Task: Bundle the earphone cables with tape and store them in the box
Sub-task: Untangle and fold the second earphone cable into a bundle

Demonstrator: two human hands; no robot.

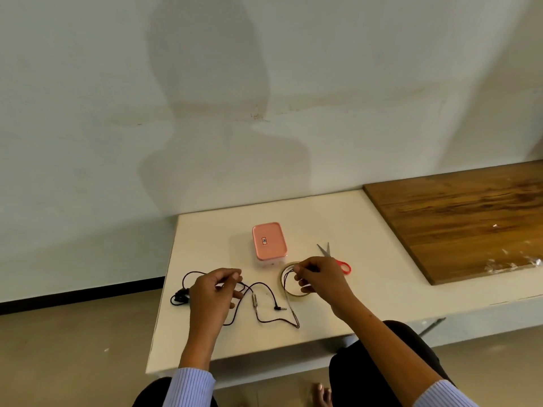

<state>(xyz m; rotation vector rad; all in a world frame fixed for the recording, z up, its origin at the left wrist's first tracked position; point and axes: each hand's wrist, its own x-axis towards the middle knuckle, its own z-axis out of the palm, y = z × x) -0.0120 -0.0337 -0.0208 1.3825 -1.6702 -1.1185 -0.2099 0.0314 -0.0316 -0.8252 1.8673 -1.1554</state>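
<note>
A black earphone cable (264,315) lies in loose loops on the white table (382,259), its jack plug near the middle. My left hand (216,292) pinches a stretch of the cable at the left, above a small black tangle (179,297). My right hand (318,279) pinches the cable's other part over a roll of clear tape (289,286) lying flat. A pink-lidded box (269,241) stands shut just behind both hands.
Red-handled scissors (335,259) lie right of the box, partly hidden by my right hand. A brown wooden board (464,224) covers the table's right part. The table's left edge drops to the floor. My knees sit under the front edge.
</note>
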